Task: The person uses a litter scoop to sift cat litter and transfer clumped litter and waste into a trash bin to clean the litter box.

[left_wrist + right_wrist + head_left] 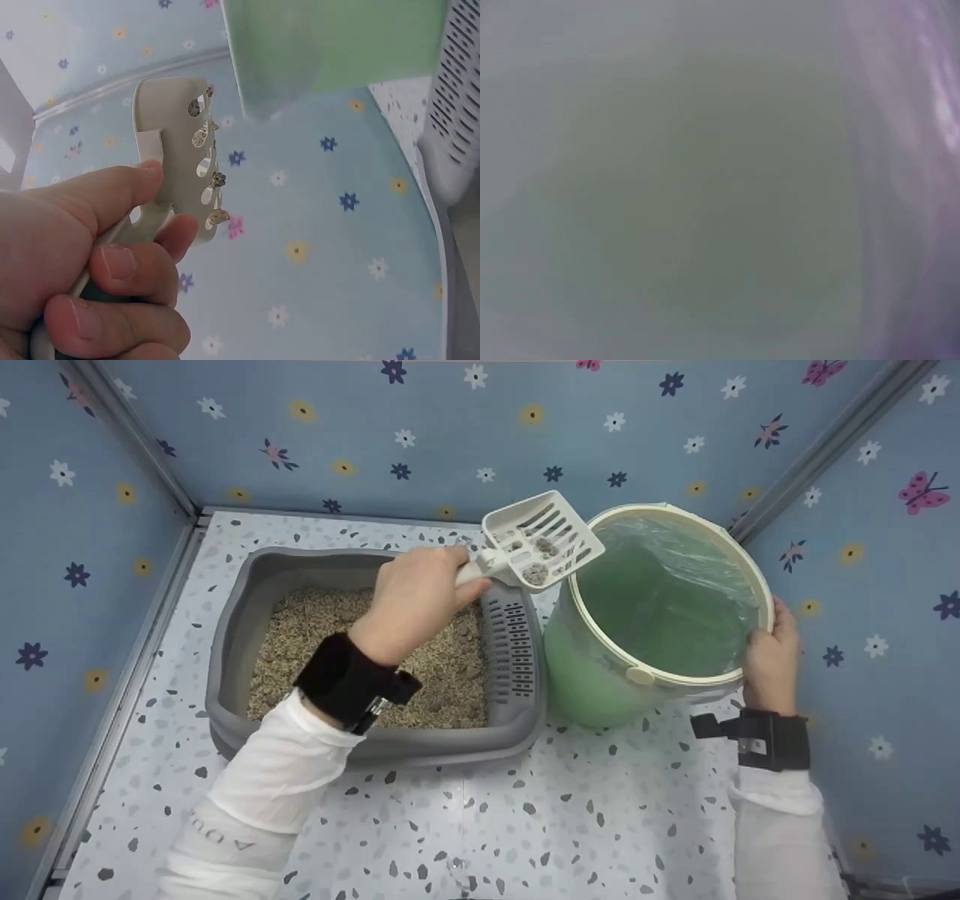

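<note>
My left hand [412, 596] grips the handle of a white slotted litter scoop [501, 538]. A few greyish litter clumps [535, 574] lie in the scoop. It is held above the gap between the grey litter box and the green bin [600, 682], its far corner near the bin's cream rim [600, 635]. In the left wrist view, fingers and thumb wrap the scoop handle, and bits of litter [217, 180] show in its slots. My right hand [776, 656] holds the bin's rim at the right side. The right wrist view is a greenish blur.
A grey litter box [375, 746] with brown granular litter [442, 682] stands on the speckled floor [525, 825], left of the bin. Clear plastic lining [697, 551] covers the bin's inside. Flower-patterned panels [450, 435] enclose the back and sides.
</note>
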`<state>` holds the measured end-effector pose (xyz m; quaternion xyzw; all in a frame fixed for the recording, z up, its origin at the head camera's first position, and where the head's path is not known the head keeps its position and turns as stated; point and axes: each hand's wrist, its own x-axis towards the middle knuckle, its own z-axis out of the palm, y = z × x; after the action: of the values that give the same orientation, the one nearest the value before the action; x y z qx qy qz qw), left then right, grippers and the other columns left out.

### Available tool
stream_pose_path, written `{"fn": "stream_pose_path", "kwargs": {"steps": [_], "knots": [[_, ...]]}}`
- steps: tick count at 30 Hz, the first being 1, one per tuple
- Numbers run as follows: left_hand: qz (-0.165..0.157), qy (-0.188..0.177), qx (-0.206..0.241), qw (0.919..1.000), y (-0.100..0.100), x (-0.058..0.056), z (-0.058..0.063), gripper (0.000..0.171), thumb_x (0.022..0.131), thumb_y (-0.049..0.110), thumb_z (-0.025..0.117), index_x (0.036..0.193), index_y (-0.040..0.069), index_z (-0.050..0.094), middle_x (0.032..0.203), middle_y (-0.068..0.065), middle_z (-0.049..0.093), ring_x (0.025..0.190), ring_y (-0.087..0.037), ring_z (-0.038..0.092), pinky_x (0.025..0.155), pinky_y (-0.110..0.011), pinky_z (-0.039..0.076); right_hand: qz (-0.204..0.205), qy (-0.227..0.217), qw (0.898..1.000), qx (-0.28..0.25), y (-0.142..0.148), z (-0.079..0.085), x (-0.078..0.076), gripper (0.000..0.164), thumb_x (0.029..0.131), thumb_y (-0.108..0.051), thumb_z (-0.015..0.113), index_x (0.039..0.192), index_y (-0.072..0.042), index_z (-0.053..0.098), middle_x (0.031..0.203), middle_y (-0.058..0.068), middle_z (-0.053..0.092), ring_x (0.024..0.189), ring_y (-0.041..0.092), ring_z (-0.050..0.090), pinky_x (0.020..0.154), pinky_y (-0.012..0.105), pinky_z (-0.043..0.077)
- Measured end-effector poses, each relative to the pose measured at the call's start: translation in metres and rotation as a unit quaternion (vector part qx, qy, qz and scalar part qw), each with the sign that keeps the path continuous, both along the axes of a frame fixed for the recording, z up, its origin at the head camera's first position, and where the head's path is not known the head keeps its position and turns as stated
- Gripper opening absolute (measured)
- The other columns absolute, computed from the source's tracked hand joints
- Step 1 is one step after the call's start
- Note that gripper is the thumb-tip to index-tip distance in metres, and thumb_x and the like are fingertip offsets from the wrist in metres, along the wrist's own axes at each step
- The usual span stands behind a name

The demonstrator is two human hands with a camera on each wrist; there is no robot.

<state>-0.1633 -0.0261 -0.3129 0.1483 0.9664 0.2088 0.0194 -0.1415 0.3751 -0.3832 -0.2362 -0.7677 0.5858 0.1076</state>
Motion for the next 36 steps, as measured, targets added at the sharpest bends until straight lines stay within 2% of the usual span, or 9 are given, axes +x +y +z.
{"fn": "stream_pose_path", "kwargs": {"steps": [3,7,12,17,24,27,29,31,36], "knots": [[-0.013,0.014,-0.024,0.9995,0.020,-0.006,0.000,0.038,0.092,0.046,0.054,0.103,0.011,0.062,0.080,-0.002,0.063,0.065,-0.017,0.055,0.056,-0.030,0.045,0.001,0.004,1.000,-0.003,0.000,0.000,0.000,0.065,0.089,0.009,0.020,0.151,-0.011,0.015,0.156,0.007,0.020,0.140,0.019,0.026,0.113,0.029,0.025],[-0.023,0.093,-0.072,0.9928,0.044,-0.009,-0.009,0.036,0.094,0.044,0.053,0.107,0.011,0.060,0.076,-0.002,0.064,0.060,-0.014,0.053,0.050,-0.025,0.041,0.000,-0.001,1.000,-0.001,-0.001,0.001,0.000,0.064,0.090,0.008,0.021,0.151,-0.011,0.015,0.156,0.006,0.020,0.140,0.019,0.026,0.113,0.029,0.025],[-0.060,0.240,-0.116,0.9620,0.069,-0.010,-0.024,0.024,0.098,0.029,0.050,0.105,0.008,0.060,0.077,-0.003,0.067,0.054,-0.012,0.055,0.047,-0.023,0.043,-0.003,0.000,1.000,0.003,0.000,0.001,0.000,0.063,0.091,0.007,0.021,0.151,-0.011,0.014,0.156,0.006,0.019,0.141,0.018,0.024,0.113,0.028,0.024],[-0.110,0.365,-0.169,0.9091,0.088,-0.011,-0.036,0.024,0.102,0.019,0.039,0.107,0.008,0.061,0.086,-0.003,0.067,0.062,-0.011,0.060,0.053,-0.022,0.047,-0.006,0.001,1.000,0.005,0.001,0.000,0.000,0.064,0.090,0.007,0.021,0.151,-0.011,0.013,0.157,0.005,0.018,0.141,0.017,0.023,0.114,0.027,0.022],[-0.145,0.543,-0.201,0.8020,0.094,-0.012,-0.056,0.029,0.102,0.017,0.038,0.102,0.014,0.067,0.088,0.002,0.065,0.071,-0.010,0.060,0.059,-0.020,0.047,-0.005,0.003,1.000,0.006,-0.001,0.001,0.000,0.065,0.089,0.009,0.021,0.151,-0.012,0.016,0.156,0.006,0.021,0.140,0.018,0.026,0.113,0.028,0.024],[-0.145,0.586,-0.194,0.7737,0.091,-0.012,-0.061,0.028,0.101,0.016,0.042,0.105,0.018,0.069,0.089,0.004,0.066,0.074,-0.010,0.060,0.061,-0.021,0.048,-0.006,0.004,1.000,0.008,-0.001,0.001,-0.001,0.065,0.089,0.008,0.020,0.151,-0.011,0.016,0.156,0.007,0.021,0.140,0.019,0.026,0.113,0.029,0.024],[-0.140,0.598,-0.183,0.7676,0.089,-0.012,-0.062,0.027,0.101,0.018,0.043,0.106,0.020,0.069,0.088,0.005,0.066,0.073,-0.010,0.060,0.061,-0.021,0.047,-0.003,0.006,1.000,0.010,-0.001,0.000,-0.001,0.064,0.090,0.008,0.020,0.151,-0.011,0.015,0.156,0.007,0.019,0.141,0.018,0.024,0.114,0.028,0.023],[-0.134,0.601,-0.172,0.7692,0.087,-0.011,-0.062,0.026,0.100,0.019,0.045,0.106,0.021,0.070,0.087,0.006,0.066,0.073,-0.010,0.059,0.061,-0.021,0.046,-0.001,0.008,1.000,0.009,-0.001,0.000,-0.001,0.063,0.090,0.007,0.019,0.151,-0.010,0.014,0.156,0.006,0.018,0.142,0.017,0.022,0.114,0.028,0.021],[-0.120,0.583,-0.134,0.7926,0.083,-0.009,-0.060,0.021,0.098,0.020,0.049,0.105,0.019,0.069,0.088,0.006,0.066,0.071,-0.010,0.059,0.060,-0.022,0.046,-0.001,0.007,1.000,0.006,-0.001,-0.001,0.000,0.062,0.092,0.006,0.019,0.151,-0.012,0.014,0.157,0.005,0.017,0.143,0.017,0.019,0.115,0.027,0.018]]}}
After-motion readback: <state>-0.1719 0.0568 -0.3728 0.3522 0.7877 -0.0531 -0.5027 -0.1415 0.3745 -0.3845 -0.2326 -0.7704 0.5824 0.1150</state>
